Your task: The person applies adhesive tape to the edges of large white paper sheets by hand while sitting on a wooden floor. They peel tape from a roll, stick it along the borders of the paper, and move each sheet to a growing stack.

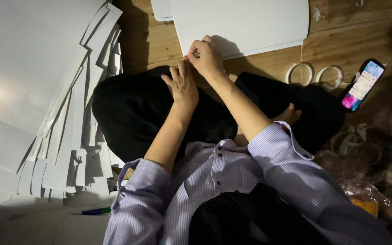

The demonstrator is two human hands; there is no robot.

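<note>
A small pale bit, likely tape but too small to tell, is being pinched between closed fingertips of the right hand (206, 56) at the near edge of the white sheet (246, 22) lying on the wooden floor (341, 41), seemingly so the edge can be worked close up. The left hand (182, 84) is being held open, fingers spread and empty, just beside it over the crossed legs, apparently as a steadying aid. Tape rolls (316, 75), a lit phone (363, 85) and stacked white sheets (75, 113) are being kept within reach.
</note>
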